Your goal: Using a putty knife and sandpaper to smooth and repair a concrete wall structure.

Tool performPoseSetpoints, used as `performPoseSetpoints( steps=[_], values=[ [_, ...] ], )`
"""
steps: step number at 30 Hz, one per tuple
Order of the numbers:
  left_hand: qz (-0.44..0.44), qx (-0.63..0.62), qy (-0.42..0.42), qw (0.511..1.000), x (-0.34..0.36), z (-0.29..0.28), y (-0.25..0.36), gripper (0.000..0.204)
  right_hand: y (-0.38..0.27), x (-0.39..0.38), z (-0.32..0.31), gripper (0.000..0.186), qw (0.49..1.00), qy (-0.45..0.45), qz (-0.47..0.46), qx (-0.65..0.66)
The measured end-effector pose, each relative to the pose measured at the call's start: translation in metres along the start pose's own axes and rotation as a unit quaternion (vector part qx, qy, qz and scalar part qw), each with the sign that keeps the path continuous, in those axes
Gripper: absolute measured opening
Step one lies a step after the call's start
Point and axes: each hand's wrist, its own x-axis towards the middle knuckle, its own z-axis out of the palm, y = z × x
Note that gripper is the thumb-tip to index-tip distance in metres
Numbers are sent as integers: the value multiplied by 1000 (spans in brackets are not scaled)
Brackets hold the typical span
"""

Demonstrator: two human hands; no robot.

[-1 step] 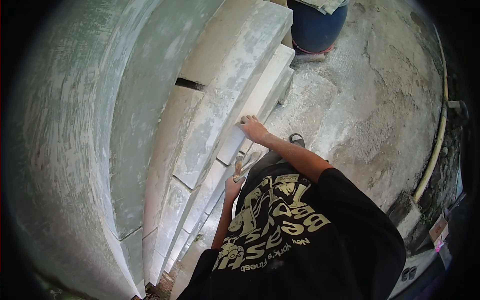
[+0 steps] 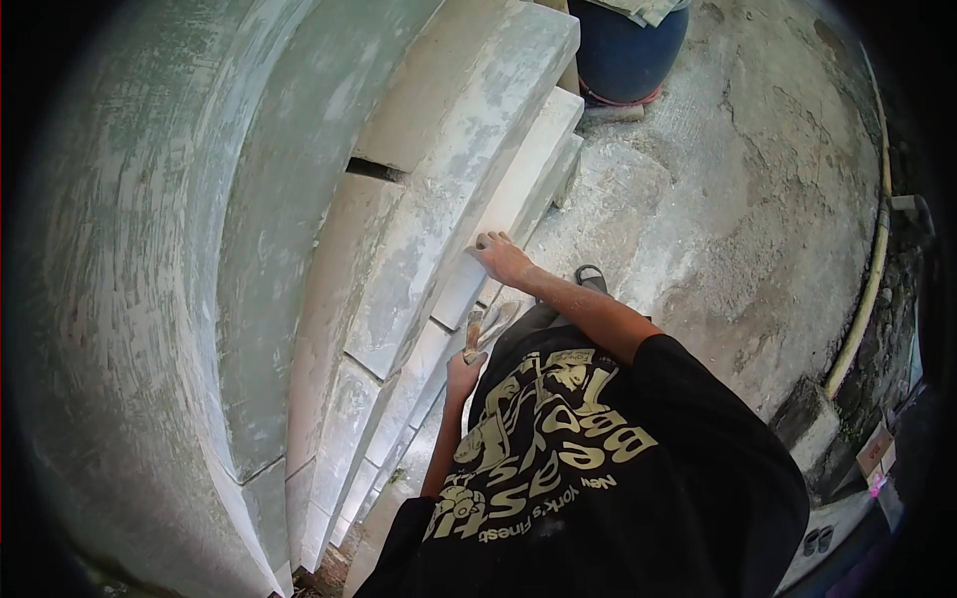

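My right hand (image 2: 501,257) rests on the edge of a pale block (image 2: 518,189) in the stepped masonry, its fingers bent and close together. Whatever may be under those fingers is hidden. Lower down and closer to my body, my left hand (image 2: 466,374) is closed around a small dusty tool (image 2: 473,337) that looks like a scraper. Its brownish part sticks up out of the fist beside the lower blocks. White dust coats both hands and the right forearm.
A tall grey-green wall (image 2: 269,249) curves up on the left, with a wider ledge (image 2: 429,229) below it. A dark blue barrel (image 2: 628,55) stands at the far end. Rough concrete floor (image 2: 778,219) spreads to the right, bordered by a yellowish pipe (image 2: 862,319). My sandalled foot (image 2: 590,279) is beneath me.
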Motion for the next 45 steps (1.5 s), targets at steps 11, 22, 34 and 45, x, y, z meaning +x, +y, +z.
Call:
performPoseSetpoints(
  steps=[11,22,34,45],
  values=[
    [-5,31,-42,999,4,-9,-16,36,24,9,12,31,994,80,-62,-33],
    [-76,58,-12,995,-5,4,15,36,163,60,-96,33,988,131,-10,-78],
    [-124,42,-8,991,-9,39,68,35,223,62,-172,32,970,228,78,-11],
    [-116,-62,-2,991,25,45,93,35,193,64,-132,35,993,103,40,-29]
  ],
)
